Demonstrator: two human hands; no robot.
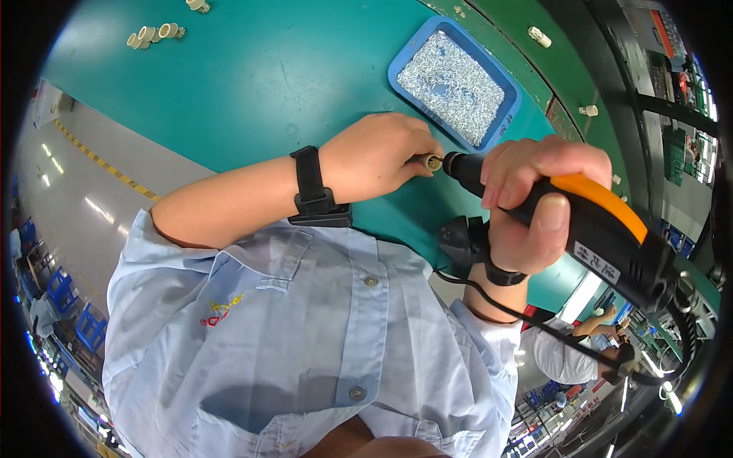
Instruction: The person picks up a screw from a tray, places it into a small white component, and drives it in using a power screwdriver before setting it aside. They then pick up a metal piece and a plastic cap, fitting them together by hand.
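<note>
Between the thumb and fingers of my left hand [382, 156] is a small cream cylindrical plastic part [433, 162], its round end turned toward the right. My right hand [534, 198] is wrapped round a black and orange electric screwdriver [599, 202]. The driver's nose points at the held part, right beside its open end; whether the bit touches anything inside is too small to tell. Just beyond both hands a blue tray [397, 72] holds a heap of small silvery screws or pins [452, 80].
Several similar cream parts [156, 33] lie at the far left of the green table [252, 91]. More stand at the far right, one [539, 37] near the dark frame. A black cable [565, 346] runs under my right arm. Another person [569, 355] works at the lower right.
</note>
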